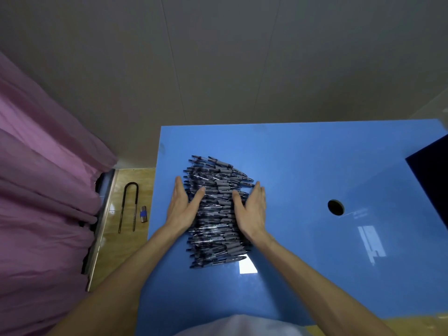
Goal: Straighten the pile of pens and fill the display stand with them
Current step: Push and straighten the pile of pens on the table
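Observation:
A long pile of dark pens (218, 180) with grey grips lies on the blue table (303, 166), the pens lying roughly crosswise and stacked from far to near. My left hand (183, 207) presses flat against the pile's left side, fingers straight and thumb resting on the pens. On the opposite side my right hand (252, 209) is flat against the pen tips. Both palms face inward and squeeze the pile between them. Neither hand grips a pen. No display stand is clearly in view.
A round hole (335, 207) is in the tabletop to the right. A dark panel (431, 175) stands at the right edge. On the floor to the left lie a U-shaped lock shackle (128, 207) and a small lock body (143, 213). A pink curtain (43, 190) hangs on the left.

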